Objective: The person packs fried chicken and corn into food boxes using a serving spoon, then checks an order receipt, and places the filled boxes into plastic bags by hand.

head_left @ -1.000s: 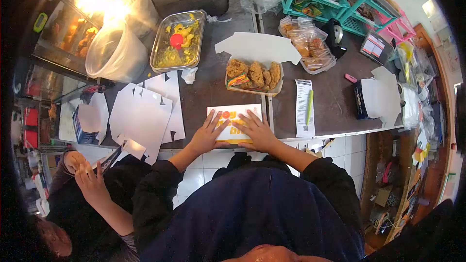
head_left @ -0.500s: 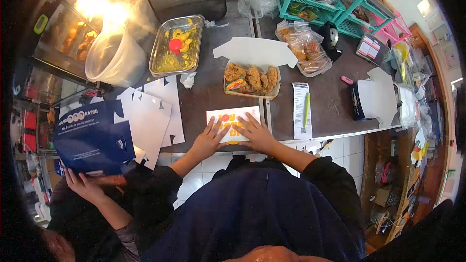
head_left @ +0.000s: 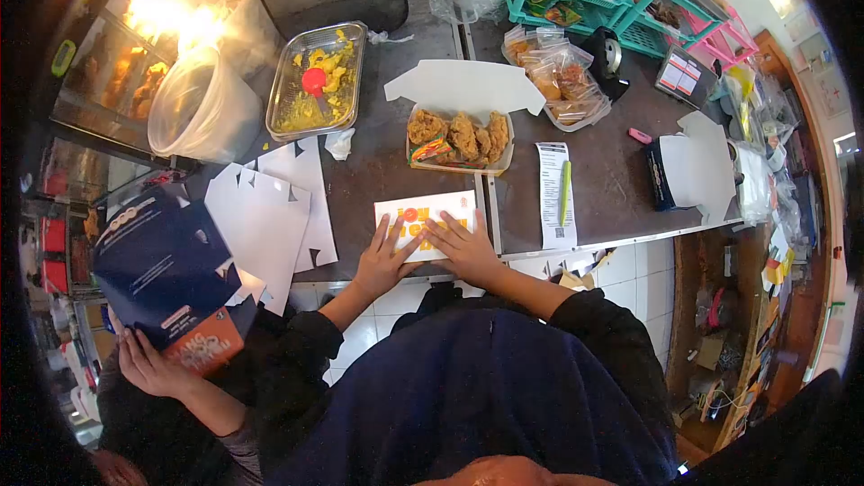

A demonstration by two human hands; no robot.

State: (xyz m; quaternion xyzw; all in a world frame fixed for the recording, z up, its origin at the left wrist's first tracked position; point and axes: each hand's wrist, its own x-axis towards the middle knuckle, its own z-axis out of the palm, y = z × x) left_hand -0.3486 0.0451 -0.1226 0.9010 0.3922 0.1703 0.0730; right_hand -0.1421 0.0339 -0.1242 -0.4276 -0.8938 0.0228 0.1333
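A closed white box (head_left: pixel 430 205) with orange and yellow lettering sits at the counter's front edge. My left hand (head_left: pixel 385 261) lies on its near left part, fingers stretched over the lid. On the near right part rests my right hand (head_left: pixel 462 247), its fingers also extended and apart. Together they cover the lower part of the lettering. Just beyond stands an open box (head_left: pixel 507 160) with its white lid (head_left: pixel 463 85) folded back. Inside it are pieces of fried chicken (head_left: pixel 463 138) and a small orange and green sachet (head_left: pixel 433 149).
At left, another person's hand (head_left: pixel 148 364) holds a dark blue carton (head_left: pixel 162 261) beside white card sheets (head_left: pixel 261 225). A metal tray (head_left: pixel 273 112) holds yellow food. To the right lie a receipt (head_left: pixel 551 182), a green pen (head_left: pixel 564 193) and another open box (head_left: pixel 664 182).
My fingers have slid toward the box's near side, showing more of its lid. The other person's carton has tilted, bringing an orange panel into view. The whole view has shifted slightly.
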